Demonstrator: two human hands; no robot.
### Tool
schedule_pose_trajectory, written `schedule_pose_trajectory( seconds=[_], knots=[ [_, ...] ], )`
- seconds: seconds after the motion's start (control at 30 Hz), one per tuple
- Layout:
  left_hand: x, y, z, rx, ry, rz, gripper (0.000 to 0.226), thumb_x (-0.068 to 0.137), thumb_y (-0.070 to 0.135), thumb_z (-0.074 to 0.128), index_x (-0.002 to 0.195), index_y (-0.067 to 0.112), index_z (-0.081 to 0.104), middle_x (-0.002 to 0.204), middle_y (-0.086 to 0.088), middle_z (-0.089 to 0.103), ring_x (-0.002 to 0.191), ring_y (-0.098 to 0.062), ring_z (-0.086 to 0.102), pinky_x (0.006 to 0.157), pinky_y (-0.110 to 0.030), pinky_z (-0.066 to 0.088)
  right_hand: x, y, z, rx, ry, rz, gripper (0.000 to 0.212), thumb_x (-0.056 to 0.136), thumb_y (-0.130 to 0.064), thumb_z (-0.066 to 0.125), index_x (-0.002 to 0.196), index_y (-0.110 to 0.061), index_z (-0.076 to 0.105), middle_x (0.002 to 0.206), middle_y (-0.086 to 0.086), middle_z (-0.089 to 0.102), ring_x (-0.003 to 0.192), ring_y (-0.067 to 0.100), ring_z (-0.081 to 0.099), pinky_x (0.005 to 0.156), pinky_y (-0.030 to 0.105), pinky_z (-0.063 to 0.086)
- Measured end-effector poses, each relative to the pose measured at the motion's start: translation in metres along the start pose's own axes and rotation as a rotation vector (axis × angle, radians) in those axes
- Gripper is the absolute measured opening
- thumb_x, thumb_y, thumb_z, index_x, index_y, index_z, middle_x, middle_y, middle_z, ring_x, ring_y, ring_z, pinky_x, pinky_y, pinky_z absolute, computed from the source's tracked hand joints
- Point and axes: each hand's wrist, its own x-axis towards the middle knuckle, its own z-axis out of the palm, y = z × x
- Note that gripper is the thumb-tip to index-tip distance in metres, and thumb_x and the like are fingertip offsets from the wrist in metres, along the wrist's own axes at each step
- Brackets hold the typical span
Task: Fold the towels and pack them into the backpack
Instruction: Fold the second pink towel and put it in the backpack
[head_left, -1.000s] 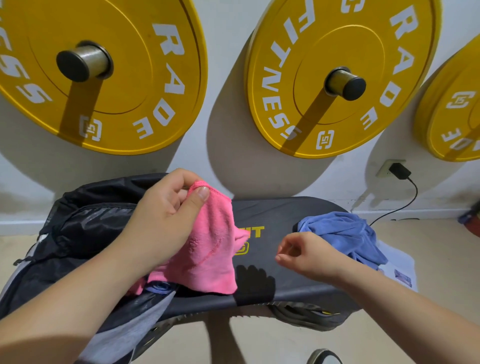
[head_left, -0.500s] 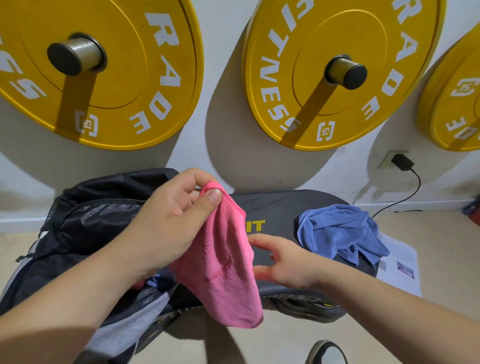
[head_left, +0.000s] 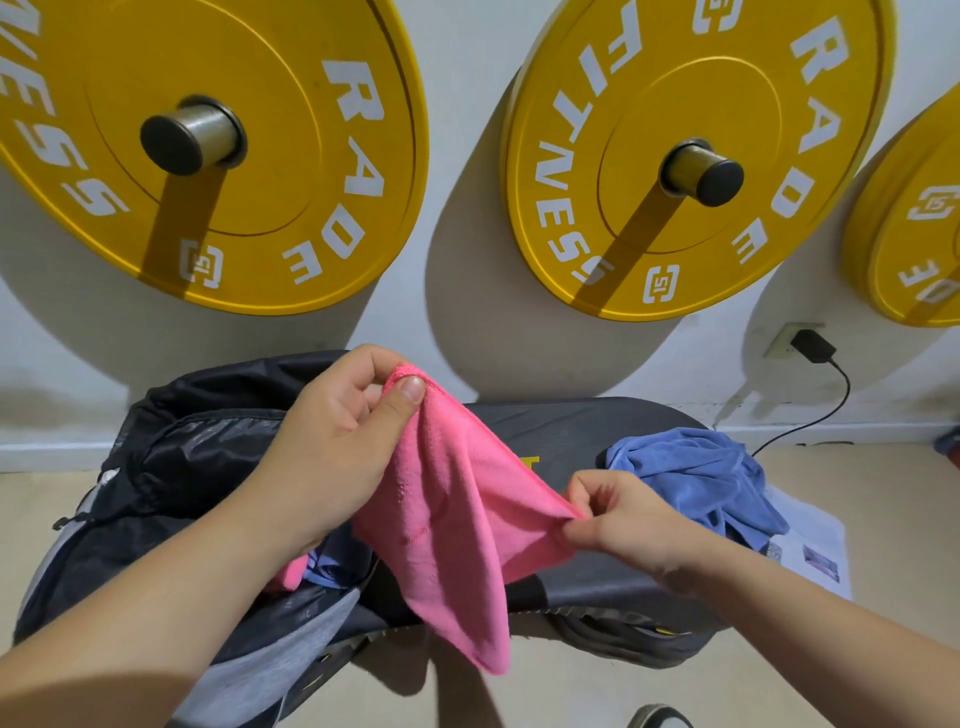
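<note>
At center frame, left grip (head_left: 332, 457) and right grip (head_left: 618, 525) each pinch 1 corner of the pink towel (head_left: 447, 519), beside the backpack (head_left: 182, 457).

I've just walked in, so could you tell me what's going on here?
A person holds a pink towel above a black bench, the left hand pinching its top corner and the right hand a lower one. A crumpled blue towel lies on the bench; the black backpack sits at the left.
</note>
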Motion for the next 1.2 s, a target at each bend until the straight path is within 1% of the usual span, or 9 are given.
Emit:
schedule_pose_trajectory(
  seconds=[0.17, 0.23, 0.43, 0.6, 0.8, 0.9, 0.97, 1.1, 1.2],
  knots=[
    [0.000, -0.004, -0.008, 0.064, 0.076, -0.010, 0.013, 0.102, 0.024, 0.056, 0.095, 0.016, 0.062, 0.085, -0.034, 0.062, 0.070, -0.027, 0.054, 0.068, -0.040, 0.043, -0.013, -0.008, -0.025, 0.099, 0.103, -0.036, 0.035, 0.076, 0.010, 0.081, 0.065, -0.011, 0.054, 0.061, 0.005, 0.059, 0.058, 0.016, 0.057, 0.056, 0.022, 0.046],
    [0.002, -0.007, -0.010, 0.067, 0.097, -0.018, 0.012, 0.102, 0.024, 0.056, 0.095, 0.016, 0.063, 0.085, -0.035, 0.062, 0.069, -0.028, 0.055, 0.069, -0.040, 0.044, -0.017, -0.013, -0.034, 0.064, 0.130, -0.044, 0.030, 0.073, 0.004, 0.086, 0.069, -0.009, 0.059, 0.063, 0.006, 0.064, 0.062, 0.020, 0.059, 0.060, 0.031, 0.046],
    [0.005, -0.014, -0.014, 0.114, 0.148, -0.008, 0.010, 0.100, 0.030, 0.059, 0.097, 0.024, 0.065, 0.084, -0.031, 0.065, 0.070, -0.028, 0.054, 0.069, -0.043, 0.044, -0.040, -0.045, -0.063, 0.036, 0.224, -0.179, 0.013, 0.074, 0.006, 0.083, 0.082, 0.000, 0.073, 0.080, 0.019, 0.075, 0.073, 0.023, 0.072, 0.071, 0.030, 0.059],
    [0.004, -0.013, -0.014, 0.083, 0.169, -0.026, 0.014, 0.100, 0.036, 0.060, 0.100, 0.023, 0.066, 0.086, -0.029, 0.068, 0.072, -0.046, 0.060, 0.076, -0.065, 0.051, -0.061, -0.058, -0.079, 0.012, 0.169, -0.248, 0.012, 0.073, -0.005, 0.084, 0.077, -0.001, 0.074, 0.075, 0.016, 0.072, 0.075, 0.023, 0.069, 0.073, 0.033, 0.058],
    [0.002, -0.015, -0.009, 0.175, 0.143, -0.026, 0.009, 0.099, 0.029, 0.061, 0.097, 0.023, 0.067, 0.081, -0.020, 0.070, 0.072, -0.025, 0.059, 0.074, -0.040, 0.046, -0.065, -0.052, -0.087, -0.271, 0.258, -0.078, 0.027, 0.067, -0.037, 0.090, 0.073, -0.013, 0.078, 0.077, 0.013, 0.076, 0.072, 0.016, 0.064, 0.074, 0.040, 0.054],
    [0.001, -0.009, -0.004, 0.224, 0.139, -0.003, 0.007, 0.097, 0.022, 0.064, 0.093, 0.020, 0.069, 0.082, -0.007, 0.073, 0.074, -0.011, 0.063, 0.074, -0.027, 0.050, -0.071, -0.058, -0.095, -0.316, 0.441, -0.148, 0.013, 0.075, -0.028, 0.087, 0.072, -0.019, 0.078, 0.073, -0.001, 0.077, 0.073, 0.018, 0.073, 0.074, 0.035, 0.058],
    [0.000, -0.003, 0.000, 0.216, 0.137, 0.012, 0.007, 0.097, 0.019, 0.064, 0.093, 0.017, 0.069, 0.080, -0.008, 0.072, 0.069, -0.008, 0.060, 0.066, -0.017, 0.047, -0.073, -0.059, -0.099, -0.317, 0.577, -0.232, 0.011, 0.078, -0.019, 0.086, 0.076, -0.021, 0.076, 0.072, 0.002, 0.076, 0.073, 0.028, 0.072, 0.074, 0.043, 0.060],
    [-0.003, 0.001, 0.000, 0.184, 0.115, 0.023, 0.006, 0.097, 0.022, 0.064, 0.097, 0.017, 0.068, 0.081, -0.016, 0.072, 0.072, -0.025, 0.059, 0.071, -0.044, 0.052, -0.074, -0.059, -0.107, -0.119, 0.620, -0.316, 0.034, 0.081, -0.006, 0.082, 0.110, -0.021, 0.072, 0.081, 0.007, 0.072, 0.066, 0.015, 0.063, 0.058, 0.020, 0.050],
    [-0.006, 0.003, -0.002, 0.176, 0.097, 0.002, 0.009, 0.097, 0.030, 0.066, 0.098, 0.022, 0.068, 0.084, -0.023, 0.070, 0.072, -0.028, 0.058, 0.072, -0.053, 0.051, -0.077, -0.059, -0.110, 0.027, 0.529, -0.270, 0.017, 0.086, -0.007, 0.077, 0.103, -0.011, 0.076, 0.079, 0.010, 0.074, 0.066, 0.006, 0.061, 0.059, 0.013, 0.046]
  ],
)
